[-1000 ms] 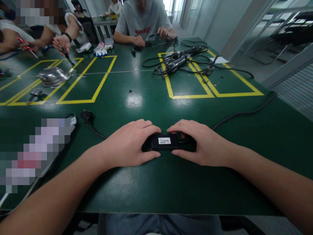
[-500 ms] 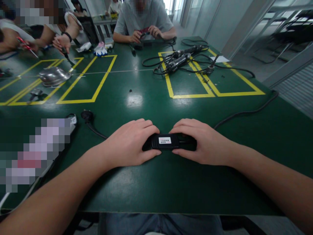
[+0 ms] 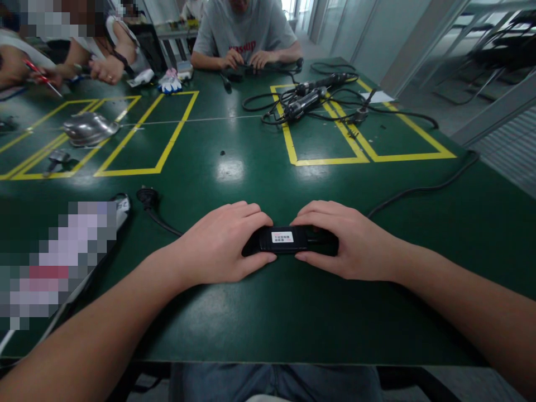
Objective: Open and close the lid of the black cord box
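A small black in-line cord box [image 3: 299,241] with a white printed label lies flat near the front middle of the green table. My left hand [image 3: 226,243] grips its left end between thumb and fingers. On the right end, the thumb and fingers of my right hand [image 3: 352,240] close in the same way. A black power plug [image 3: 147,196] rests beyond my left wrist, its cord running behind that hand. Past my right hand, a black cable [image 3: 422,190] runs to the table's right edge. The undersides of the box and my palms are hidden.
Black power tools with tangled cables [image 3: 307,103] lie at the back right within yellow tape. A shiny metal housing [image 3: 87,129] is at the left. A partly blurred-out strip [image 3: 122,205] lies near my left arm. Co-workers sit across the table [image 3: 226,329].
My hands keep their grip on the cord box with no clear movement. At the far left, a co-worker's hand has drawn back from above the metal housing. The view has shifted slightly.
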### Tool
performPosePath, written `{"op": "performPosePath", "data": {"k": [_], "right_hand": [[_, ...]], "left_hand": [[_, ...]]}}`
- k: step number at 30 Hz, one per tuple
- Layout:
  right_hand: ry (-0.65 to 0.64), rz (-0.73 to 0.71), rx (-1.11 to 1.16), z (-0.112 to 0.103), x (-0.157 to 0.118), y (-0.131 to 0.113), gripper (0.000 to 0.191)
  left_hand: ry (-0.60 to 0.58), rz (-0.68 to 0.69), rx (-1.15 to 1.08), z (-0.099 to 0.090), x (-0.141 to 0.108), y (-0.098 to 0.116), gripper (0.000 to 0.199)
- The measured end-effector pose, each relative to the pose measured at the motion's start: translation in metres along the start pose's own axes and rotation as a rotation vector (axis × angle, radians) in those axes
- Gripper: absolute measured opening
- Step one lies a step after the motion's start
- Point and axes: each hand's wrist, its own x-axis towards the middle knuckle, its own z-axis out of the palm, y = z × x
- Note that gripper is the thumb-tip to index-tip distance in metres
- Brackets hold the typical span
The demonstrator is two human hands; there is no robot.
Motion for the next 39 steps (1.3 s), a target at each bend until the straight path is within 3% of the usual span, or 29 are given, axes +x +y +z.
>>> {"op": "performPosePath", "data": {"k": [7, 13, 17, 22, 27, 31, 35, 39], "right_hand": [[0.065, 0.006, -0.016, 0.002, 0.000, 0.001, 0.023], [0.186, 0.076, -0.082, 0.003, 0.003, 0.001, 0.033], [0.252, 0.113, -0.081, 0.004, 0.002, 0.003, 0.026], [0.195, 0.097, -0.066, 0.001, 0.001, 0.001, 0.009], [0.123, 0.037, -0.024, -0.002, -0.001, -0.001, 0.004], [0.022, 0.023, 0.010, -0.006, 0.001, -0.003, 0.007], [-0.014, 0.031, 0.058, -0.008, 0.003, -0.006, 0.007], [0.002, 0.040, 0.052, -0.007, 0.003, -0.006, 0.007]], "left_hand": [[0.051, -0.040, -0.062, 0.002, 0.000, -0.001, 0.029], [0.190, -0.177, -0.105, 0.008, 0.003, -0.005, 0.037], [0.237, -0.275, -0.097, 0.011, 0.007, -0.012, 0.042], [0.188, -0.315, -0.094, 0.014, 0.008, -0.018, 0.046], [0.245, -0.292, -0.073, 0.009, 0.005, -0.017, 0.038], [0.107, -0.160, -0.143, -0.002, 0.001, -0.010, 0.010], [-0.054, -0.134, -0.181, -0.009, 0.000, -0.003, 0.010], [-0.082, -0.153, -0.202, -0.009, 0.000, -0.002, 0.009]]}}
